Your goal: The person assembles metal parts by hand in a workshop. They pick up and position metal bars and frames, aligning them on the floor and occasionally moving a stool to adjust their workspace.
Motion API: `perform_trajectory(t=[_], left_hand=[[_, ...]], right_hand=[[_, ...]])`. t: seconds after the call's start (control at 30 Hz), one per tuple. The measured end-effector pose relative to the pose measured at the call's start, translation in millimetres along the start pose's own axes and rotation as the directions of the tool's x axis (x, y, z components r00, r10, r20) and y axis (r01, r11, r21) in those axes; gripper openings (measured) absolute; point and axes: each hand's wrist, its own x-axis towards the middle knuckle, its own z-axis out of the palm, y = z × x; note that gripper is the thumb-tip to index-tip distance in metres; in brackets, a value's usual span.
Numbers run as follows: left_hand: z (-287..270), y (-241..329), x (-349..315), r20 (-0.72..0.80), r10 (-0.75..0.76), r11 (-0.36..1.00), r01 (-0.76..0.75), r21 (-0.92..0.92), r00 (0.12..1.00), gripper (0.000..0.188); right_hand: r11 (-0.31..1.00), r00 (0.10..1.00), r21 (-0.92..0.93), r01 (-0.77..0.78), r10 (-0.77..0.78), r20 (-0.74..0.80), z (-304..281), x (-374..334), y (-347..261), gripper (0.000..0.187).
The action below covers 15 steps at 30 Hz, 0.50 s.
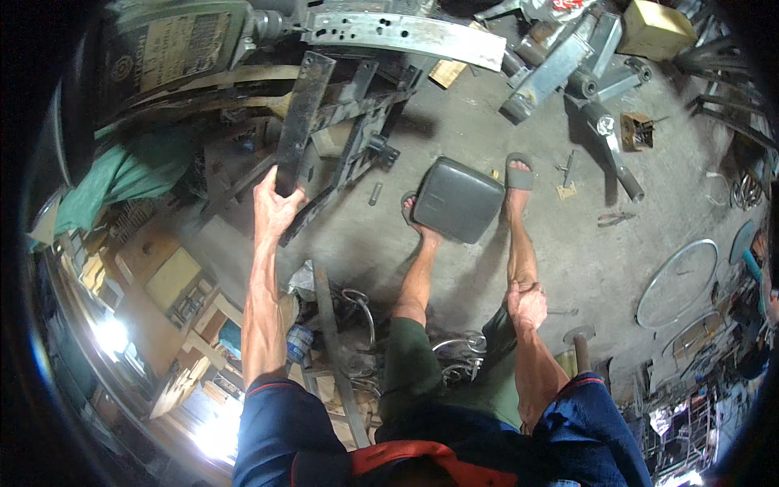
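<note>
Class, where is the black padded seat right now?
In the head view, the black padded seat is right of centre, between the sandalled feet and right of the dark metal frame.

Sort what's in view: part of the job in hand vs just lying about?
In hand:
- dark metal frame, held in the left grip

Apparently just lying about, out of the person's grasp:
- pliers
- square steel tube
- small open box of metal parts

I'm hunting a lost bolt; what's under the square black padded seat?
Grey concrete floor shows around the seat, grey sandals at either side; anything directly beneath is covered.
</note>
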Motion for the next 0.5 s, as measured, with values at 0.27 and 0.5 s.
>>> perform_trajectory(t=[0.27,0.5], left_hand=[[-14,-6,3,0.067,0.024,0.999,-0.026,0.024,0.997,0.016],[-19,0,3,0.122,-0.083,0.993,0.093,-0.076,0.989,0.016]], right_hand=[[1.000,1.000,-0.014,-0.010,0.010,-0.001,-4,1,-5,0.065],[1.000,0.999,-0.015,0.027,-0.028,-0.021,5,3,3,0.065]])
